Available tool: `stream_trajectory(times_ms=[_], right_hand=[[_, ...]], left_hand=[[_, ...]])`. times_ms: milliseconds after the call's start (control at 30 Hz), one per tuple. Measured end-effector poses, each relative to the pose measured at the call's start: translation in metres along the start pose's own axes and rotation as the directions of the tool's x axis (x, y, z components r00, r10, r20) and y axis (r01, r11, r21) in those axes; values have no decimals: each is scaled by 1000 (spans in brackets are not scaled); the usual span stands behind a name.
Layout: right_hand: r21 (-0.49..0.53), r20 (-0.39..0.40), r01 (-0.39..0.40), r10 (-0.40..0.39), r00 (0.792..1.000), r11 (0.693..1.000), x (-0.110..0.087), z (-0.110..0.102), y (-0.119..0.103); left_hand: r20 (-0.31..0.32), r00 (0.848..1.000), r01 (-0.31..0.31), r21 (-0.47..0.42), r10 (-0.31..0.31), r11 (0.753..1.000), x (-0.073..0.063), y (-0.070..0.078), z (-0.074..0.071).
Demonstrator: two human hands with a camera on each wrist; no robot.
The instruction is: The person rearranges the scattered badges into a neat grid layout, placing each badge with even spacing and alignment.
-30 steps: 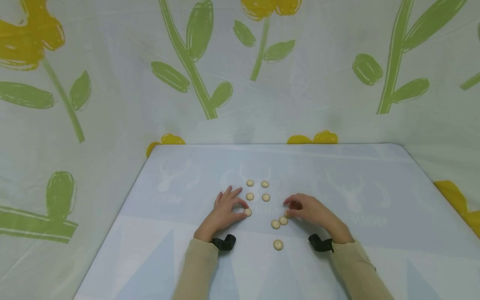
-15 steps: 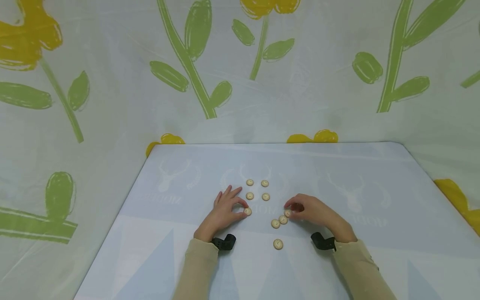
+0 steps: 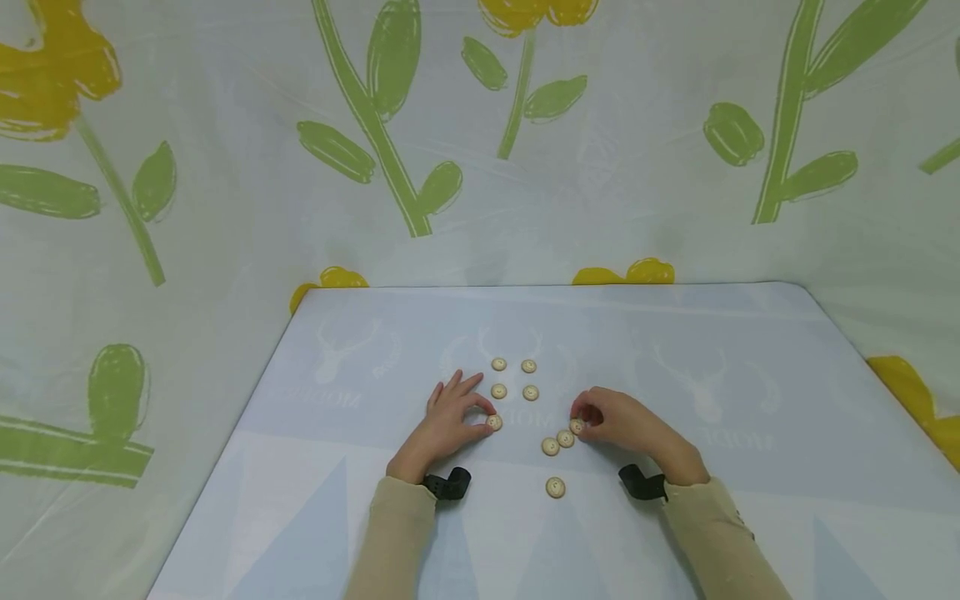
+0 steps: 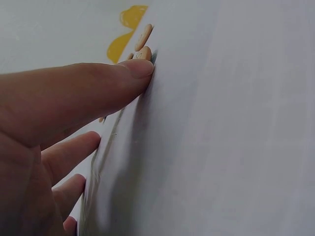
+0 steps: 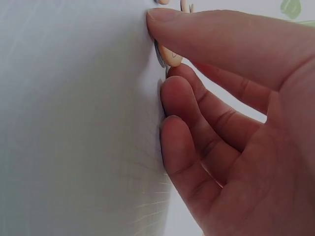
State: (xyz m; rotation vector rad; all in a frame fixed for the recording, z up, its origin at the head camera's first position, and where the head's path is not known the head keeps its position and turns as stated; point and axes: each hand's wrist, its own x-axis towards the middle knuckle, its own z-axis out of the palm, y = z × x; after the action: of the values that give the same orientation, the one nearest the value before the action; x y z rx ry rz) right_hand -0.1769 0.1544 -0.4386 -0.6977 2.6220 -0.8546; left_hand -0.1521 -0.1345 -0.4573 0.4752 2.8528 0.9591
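My left hand (image 3: 442, 425) pinches a round, pale wooden button (image 3: 494, 422) between thumb and forefinger at the table surface, its other fingers spread. In the left wrist view the thumb covers part of that button (image 4: 143, 53). On the other side my right hand (image 3: 630, 425) has its thumb and forefinger around another wooden button (image 3: 577, 427). That button (image 5: 171, 56) shows partly behind the thumb in the right wrist view, where the other fingers are curled. Two more buttons, a middle one (image 3: 566, 438) and a lower one (image 3: 551, 447), continue in a slanted line from it.
Beyond the hands, two buttons at left (image 3: 498, 391) and right (image 3: 530, 392) lie below another pair (image 3: 513, 365). A single button (image 3: 555, 487) lies nearer the person. The pale patterned table (image 3: 300, 517) ends at a flower-printed cloth (image 3: 240, 167).
My right hand has shifted slightly right, and the button at its fingertips shows more fully than a second ago. The left hand and the other buttons stay in place.
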Motion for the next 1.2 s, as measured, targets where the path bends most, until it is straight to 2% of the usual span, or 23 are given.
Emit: stream_trajectory(times_ms=[267,800,1033,1200], right_hand=[[17,1,-25,25,1000,1000,1,1,-1],[63,61,-12,8,998,998,-1,0,5],[69,60,-10,6,998,998,-1,-1,8],[113,57,-32,26,998,993,-1,-1,9]], left_hand=[[10,1000,8,-6,-8,1000,-1,1,-2],[13,1000,19,-17,-19,1000,-1,1,0],[0,1000,-6,-16,6,1000,-1,1,0],[3,1000,1,-13,-1,1000,-1,1,0]])
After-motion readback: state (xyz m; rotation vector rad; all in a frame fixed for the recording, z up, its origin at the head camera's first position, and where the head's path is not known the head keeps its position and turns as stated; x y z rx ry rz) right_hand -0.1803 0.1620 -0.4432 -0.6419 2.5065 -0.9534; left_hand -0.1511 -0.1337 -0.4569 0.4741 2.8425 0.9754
